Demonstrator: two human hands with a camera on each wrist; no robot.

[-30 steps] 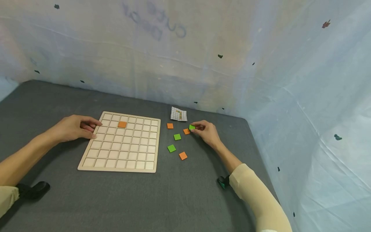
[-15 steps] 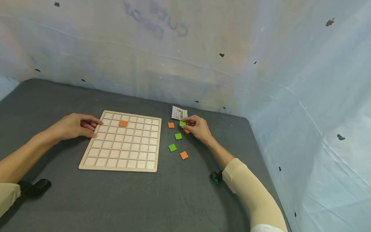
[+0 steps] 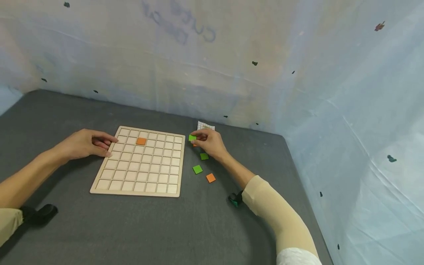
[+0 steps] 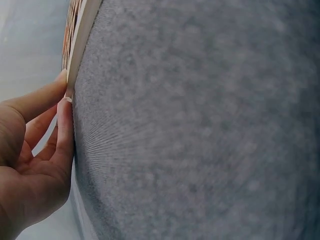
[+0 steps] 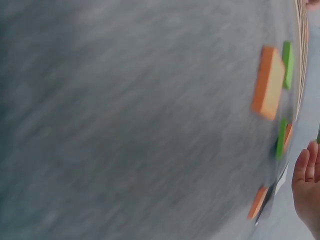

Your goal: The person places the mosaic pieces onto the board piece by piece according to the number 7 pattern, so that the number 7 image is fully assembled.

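A wooden grid board (image 3: 145,158) lies on the dark table with one orange tile (image 3: 141,141) in a cell of its upper part. At the board's left edge, my left hand (image 3: 84,145) holds the rim between thumb and fingertips; the left wrist view shows those fingertips (image 4: 64,82) touching the edge. My right hand (image 3: 212,142) pinches a green tile (image 3: 192,137) above the table, just right of the board's upper right corner. Below that tile an orange tile (image 3: 195,145) peeks out, mostly covered. In the right wrist view only part of the right hand (image 5: 309,185) shows.
On the table right of the board lie two green tiles, one nearer (image 3: 197,169) and one farther (image 3: 204,156), and an orange tile (image 3: 210,178). A small printed grid card (image 3: 205,125) sits behind the right hand, partly covered. Pale sheeting (image 3: 159,73) hangs behind.
My right hand has moved left with the green tile, from the loose tiles toward the board, now covering part of the card. My left hand stays at the board's edge.
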